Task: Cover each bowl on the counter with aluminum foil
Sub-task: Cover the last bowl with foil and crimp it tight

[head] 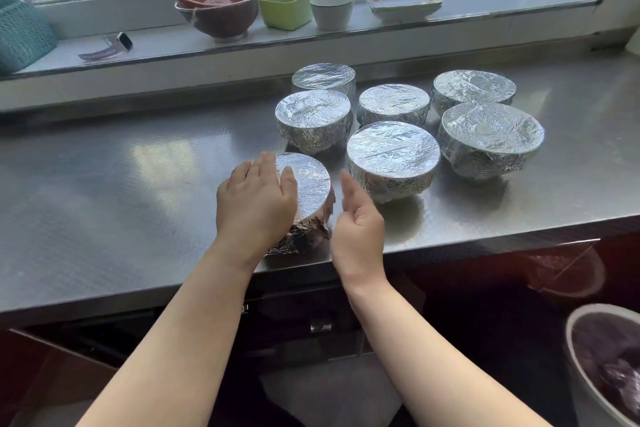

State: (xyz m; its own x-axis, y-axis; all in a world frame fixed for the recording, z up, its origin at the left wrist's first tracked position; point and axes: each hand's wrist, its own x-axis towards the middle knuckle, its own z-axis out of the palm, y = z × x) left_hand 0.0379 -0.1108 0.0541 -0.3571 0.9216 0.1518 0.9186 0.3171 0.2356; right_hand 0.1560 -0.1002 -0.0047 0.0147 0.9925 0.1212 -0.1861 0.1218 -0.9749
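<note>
Several foil-wrapped bowls stand on the steel counter [121,191]. The nearest foil-covered bowl [311,184] sits close to the counter's front edge. My left hand [254,201] lies over its left side, fingers relaxed against the foil top and rim. My right hand [356,225] hovers just right of that bowl with fingers loosely extended, holding nothing; I cannot tell whether it touches the foil. Behind stand more wrapped bowls: one at centre [393,156], one to its left [313,120], one at right [490,137], and others farther back [393,102].
On the window sill sit stacked red bowls [216,3], a green square container [285,9], a white cup [331,10], a shallow dish [403,2], a watch [107,45] and a teal basket [22,35]. A bin [606,357] stands on the floor at right.
</note>
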